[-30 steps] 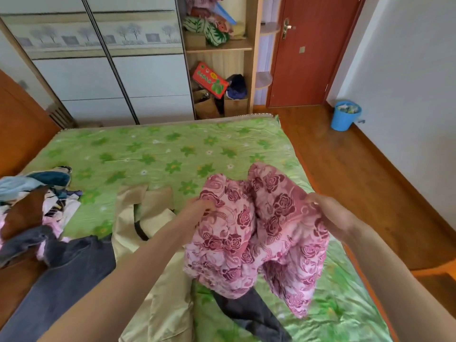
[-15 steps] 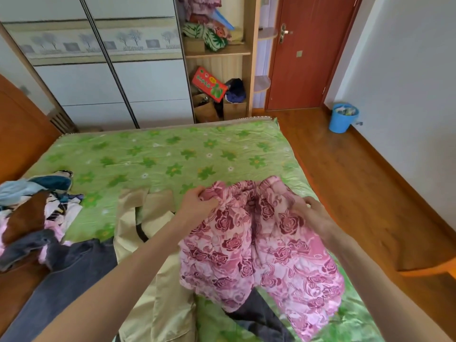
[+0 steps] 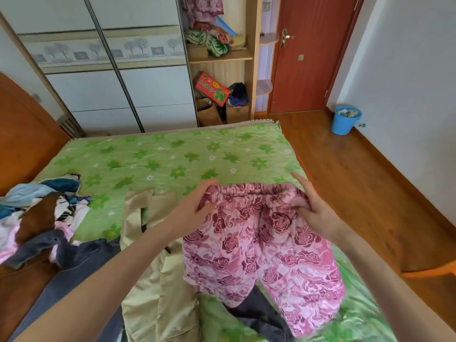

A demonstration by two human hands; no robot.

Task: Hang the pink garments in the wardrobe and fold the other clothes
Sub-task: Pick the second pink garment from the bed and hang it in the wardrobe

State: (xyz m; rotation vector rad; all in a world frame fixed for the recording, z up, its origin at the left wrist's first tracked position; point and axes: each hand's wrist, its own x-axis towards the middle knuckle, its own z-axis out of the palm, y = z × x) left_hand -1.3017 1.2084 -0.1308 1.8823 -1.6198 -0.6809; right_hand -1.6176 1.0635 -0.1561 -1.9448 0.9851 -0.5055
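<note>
The bed serves as the landmark throughout. At its left edge lies a mixed heap of clothes, with a dark denim garment spilling toward the viewer. Just right of the heap, a beige garment lies flat on the green cover.

Above the middle of the bed, the left hand pinches the left end of the elastic waistband of the pink rose-print trousers; its grip is closed on the fabric, thumb in front. The right hand, nearer the bed's right edge, grips the other end of the waistband with curled fingers.

Change from one second ago: the trousers were a bunched mass between the hands; the waistband is now drawn out flat and level, and both legs hang free toward the near end of the bed (over a dark garment lying on the cover). The garment is thus identified and oriented.

Assessment: as a pink item, it belongs in the wardrobe beyond the far end of the bed, not in the folding group. No hanger is visible, so one must probably be fetched first.
</note>
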